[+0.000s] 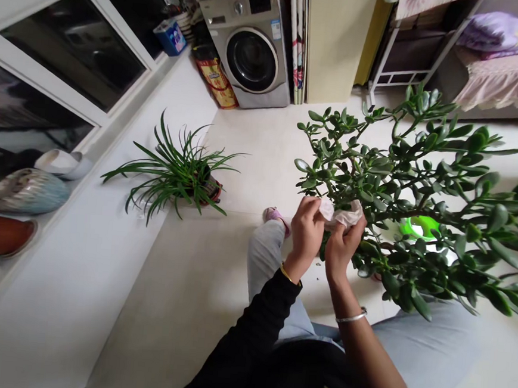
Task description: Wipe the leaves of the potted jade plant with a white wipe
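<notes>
Two hands meet at the middle of the frame, just under the lower branches of a jade plant (421, 189), and pinch a crumpled pale pink cloth (340, 212) between them. The left hand (306, 233) is nearly closed, its fingers curled over the cloth from the left, and a gold bangle (286, 273) sits on its wrist below a black sleeve (261, 314). The right hand (343, 245) is also almost closed, gripping the cloth from the right and lying against the plant's dark leaves, with a silver bangle (351, 316) on its bare wrist. Whether the cloth wraps a leaf or a stem is hidden by the fingers. The jade plant fills the right half of the frame, its thick oval leaves spreading toward the right edge, and a bright green object (418, 227) shows through them. Below the hands lie the person's knees in pale grey jeans (265, 257), with a pink slipper (276, 216) just past them. To the left, a potted spider plant (171, 172) stands on the pale tiled floor beside a white ledge (68, 274) holding glazed bowls (28, 191). At the top of the frame stand a front-loading washing machine (251, 59) and, in the upper right corner, a bed with a pink cover (510, 76)
</notes>
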Demonstrator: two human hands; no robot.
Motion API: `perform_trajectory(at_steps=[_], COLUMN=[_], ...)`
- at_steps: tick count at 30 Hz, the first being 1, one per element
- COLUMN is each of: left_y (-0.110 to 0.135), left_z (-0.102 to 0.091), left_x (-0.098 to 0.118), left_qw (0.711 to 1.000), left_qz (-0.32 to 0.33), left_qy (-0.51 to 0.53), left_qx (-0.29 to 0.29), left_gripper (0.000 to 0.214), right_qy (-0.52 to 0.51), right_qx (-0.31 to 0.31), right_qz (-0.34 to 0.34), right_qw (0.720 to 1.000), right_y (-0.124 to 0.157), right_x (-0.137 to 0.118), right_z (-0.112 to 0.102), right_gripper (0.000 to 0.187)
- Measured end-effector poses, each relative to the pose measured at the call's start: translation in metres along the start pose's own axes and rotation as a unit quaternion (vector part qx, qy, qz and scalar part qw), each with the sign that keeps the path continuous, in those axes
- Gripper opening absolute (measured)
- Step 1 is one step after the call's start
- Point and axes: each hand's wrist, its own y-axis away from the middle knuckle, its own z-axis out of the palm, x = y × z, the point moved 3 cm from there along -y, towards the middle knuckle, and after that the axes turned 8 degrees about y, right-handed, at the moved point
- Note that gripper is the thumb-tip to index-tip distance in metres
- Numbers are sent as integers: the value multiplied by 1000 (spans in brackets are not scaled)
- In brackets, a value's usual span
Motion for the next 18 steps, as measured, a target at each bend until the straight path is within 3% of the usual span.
perform_trajectory(at_steps=[7, 11, 14, 18], left_y=[22, 33, 45, 51], left_z=[-22, -44, -57, -60], left_x=[-26, -29, -25, -18], left_qw=[977, 966, 968, 976], left_qz=[-129, -137, -128, -107], left_qy=[143, 152, 143, 131], left_qx=[94, 160, 158, 133], left_gripper=[10, 28, 40, 51], right_qy=[-22, -43, -53, -62], right_qx=[-47, -96, -126, -150], right_qz=[28, -17, -55, -71], right_qw=[998, 994, 989, 984], right_y=[45, 72, 87, 97], right_x=[-2, -12, -15, -13], right_z=[-14, -27, -38, -49], right_gripper=[52, 47, 48, 49])
